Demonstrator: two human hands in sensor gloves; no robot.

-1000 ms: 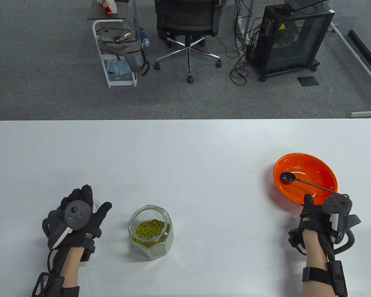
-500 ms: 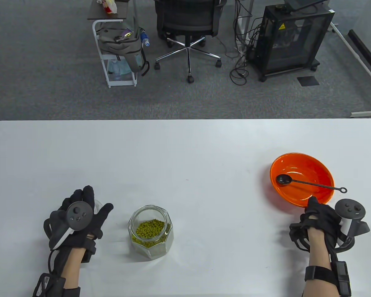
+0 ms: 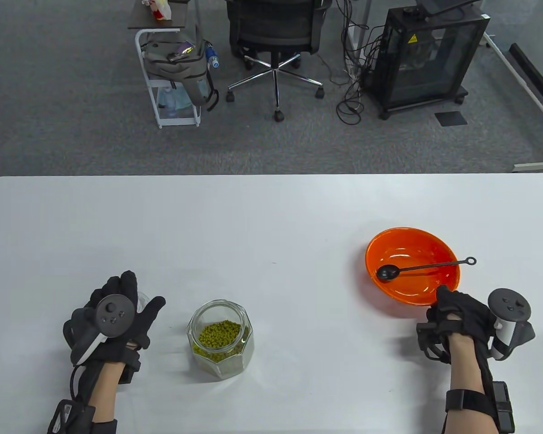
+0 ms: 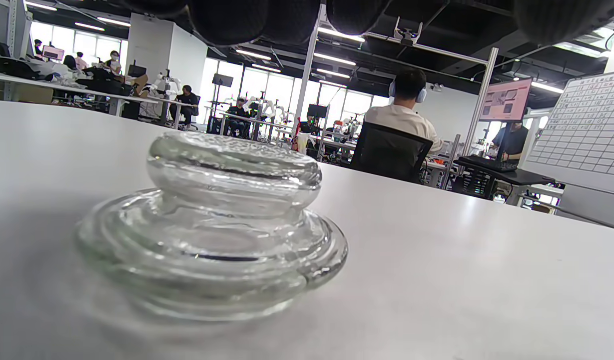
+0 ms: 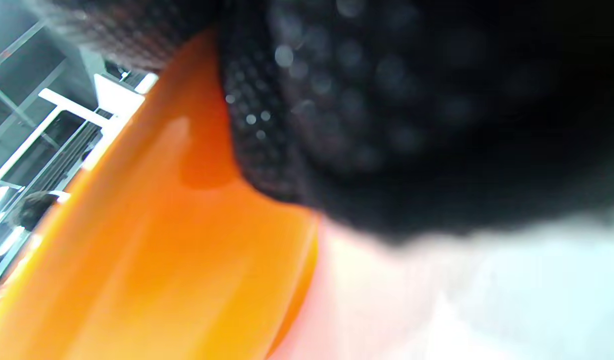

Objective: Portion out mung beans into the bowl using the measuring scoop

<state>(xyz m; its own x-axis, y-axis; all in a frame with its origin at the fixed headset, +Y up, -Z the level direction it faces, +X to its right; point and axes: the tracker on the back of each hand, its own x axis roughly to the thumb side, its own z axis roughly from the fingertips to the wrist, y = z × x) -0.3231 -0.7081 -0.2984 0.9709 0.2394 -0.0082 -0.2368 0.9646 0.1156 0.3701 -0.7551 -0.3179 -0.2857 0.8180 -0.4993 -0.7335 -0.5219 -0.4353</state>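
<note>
An orange bowl (image 3: pixel 402 244) stands right of the table's centre, with a black measuring scoop (image 3: pixel 416 268) lying in it, handle over the right rim. My right hand (image 3: pixel 445 298) pinches the bowl's near rim, thumb on top. In the right wrist view its fingers (image 5: pixel 386 125) press the bowl's outer wall (image 5: pixel 137 250). An open glass jar (image 3: pixel 220 339) of green mung beans (image 3: pixel 219 335) stands at the front left. My left hand (image 3: pixel 122 298) hovers with relaxed fingers over the jar's glass lid (image 4: pixel 212 225), which rests on the table untouched.
The white table (image 3: pixel 271 217) stretches bare between jar and bowl. Beyond its far edge stand an office chair (image 3: pixel 276 40), a small cart (image 3: pixel 172 68) and a black cabinet (image 3: pixel 430 54).
My right hand has dragged the bowl leftward and a little nearer; the scoop inside shifted with it and its handle swung up to the right. The left hand has stayed put.
</note>
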